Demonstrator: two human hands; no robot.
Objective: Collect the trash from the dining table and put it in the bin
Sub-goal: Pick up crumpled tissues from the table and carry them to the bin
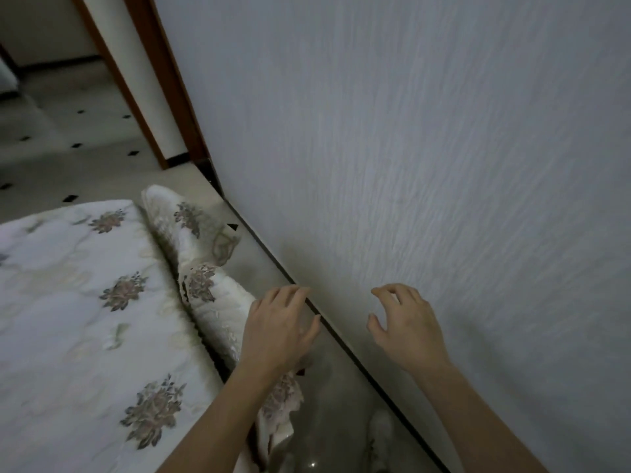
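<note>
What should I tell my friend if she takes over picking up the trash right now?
Left hand: open, holds nothing.
Right hand: open, holds nothing, in front of the wall.
Table with the flowered cloth is at the left; no trash shows on the part in view.
No bin in view.
Done: cannot tell from here.
Left: find any trash on the table, then find the bin.

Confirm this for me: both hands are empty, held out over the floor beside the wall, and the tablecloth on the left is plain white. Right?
Not quite. The head view shows the tablecloth has a floral pattern, not plain white. The rest holds: left hand and right hand are empty, fingers spread, beside the wall.
</note>
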